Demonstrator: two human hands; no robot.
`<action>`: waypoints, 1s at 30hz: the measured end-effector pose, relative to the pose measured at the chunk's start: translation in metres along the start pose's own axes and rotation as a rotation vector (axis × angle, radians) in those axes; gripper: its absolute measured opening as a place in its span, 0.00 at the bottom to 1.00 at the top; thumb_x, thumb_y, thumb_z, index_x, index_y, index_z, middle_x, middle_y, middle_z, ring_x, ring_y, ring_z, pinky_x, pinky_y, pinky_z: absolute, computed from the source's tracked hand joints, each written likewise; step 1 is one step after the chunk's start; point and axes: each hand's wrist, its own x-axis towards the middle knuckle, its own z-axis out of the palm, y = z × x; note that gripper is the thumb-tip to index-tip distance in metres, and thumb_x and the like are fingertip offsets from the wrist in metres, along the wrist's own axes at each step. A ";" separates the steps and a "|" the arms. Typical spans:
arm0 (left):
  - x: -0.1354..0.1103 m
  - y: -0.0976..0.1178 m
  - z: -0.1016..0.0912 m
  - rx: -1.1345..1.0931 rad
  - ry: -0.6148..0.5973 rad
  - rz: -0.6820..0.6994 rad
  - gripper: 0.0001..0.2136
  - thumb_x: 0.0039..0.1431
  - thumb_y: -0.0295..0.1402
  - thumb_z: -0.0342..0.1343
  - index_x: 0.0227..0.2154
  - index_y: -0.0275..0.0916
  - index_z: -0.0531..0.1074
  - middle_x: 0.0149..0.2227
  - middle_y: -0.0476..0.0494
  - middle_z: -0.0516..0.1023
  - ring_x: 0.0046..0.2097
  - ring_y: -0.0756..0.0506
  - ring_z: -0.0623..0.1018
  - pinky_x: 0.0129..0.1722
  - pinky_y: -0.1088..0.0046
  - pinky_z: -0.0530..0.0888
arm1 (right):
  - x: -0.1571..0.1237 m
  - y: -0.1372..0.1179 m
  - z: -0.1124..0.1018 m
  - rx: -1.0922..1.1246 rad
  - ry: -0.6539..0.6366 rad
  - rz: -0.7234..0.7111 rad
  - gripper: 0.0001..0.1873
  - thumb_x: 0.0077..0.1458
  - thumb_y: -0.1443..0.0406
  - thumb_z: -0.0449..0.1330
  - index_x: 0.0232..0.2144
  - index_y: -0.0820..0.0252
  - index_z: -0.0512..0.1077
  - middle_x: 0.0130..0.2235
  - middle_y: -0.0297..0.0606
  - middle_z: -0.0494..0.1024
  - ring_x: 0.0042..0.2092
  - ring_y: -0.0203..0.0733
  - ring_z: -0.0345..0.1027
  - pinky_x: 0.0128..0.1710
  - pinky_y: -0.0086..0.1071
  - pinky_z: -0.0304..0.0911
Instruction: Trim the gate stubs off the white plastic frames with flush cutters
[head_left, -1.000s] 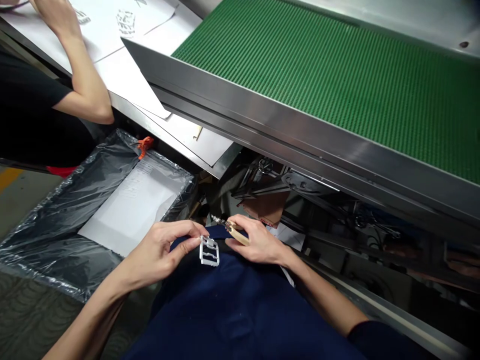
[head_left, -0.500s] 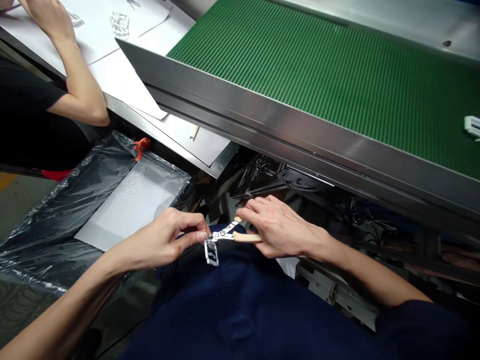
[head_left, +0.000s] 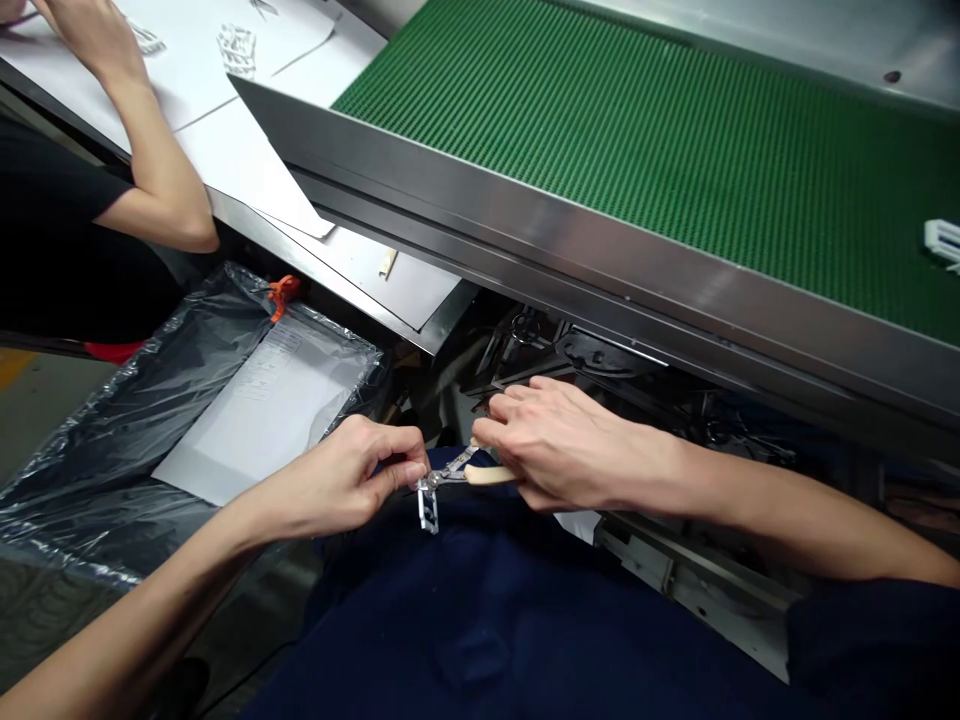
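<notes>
Between thumb and forefinger, my left hand pinches a small white plastic frame piece, which hangs down below the fingertips. My right hand is wrapped round the cream handles of a pair of nippers. The jaws meet the top of the frame piece, close beside my left fingertips. Whether the blades are closed on the plastic is too small to tell. The nippers' handles are spread apart. Both hands are held in front of my dark blue shirt.
A green ribbed conveyor belt with a metal side runs ahead, bearing a white part at right. A bin lined with black plastic has an orange clip. A co-worker's arm rests on the paper-covered table.
My left hand and the frame piece have shifted slightly right, and the piece has turned more edge-on. The white part on the belt has moved a little left.
</notes>
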 end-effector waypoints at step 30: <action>0.031 -0.029 0.053 -1.470 0.281 -0.253 0.23 0.63 0.45 0.40 0.40 0.31 0.72 0.31 0.40 0.76 0.30 0.47 0.76 0.31 0.70 0.76 | -0.008 0.004 0.082 0.498 0.284 0.523 0.13 0.54 0.59 0.55 0.40 0.59 0.66 0.35 0.36 0.70 0.35 0.37 0.63 0.35 0.29 0.56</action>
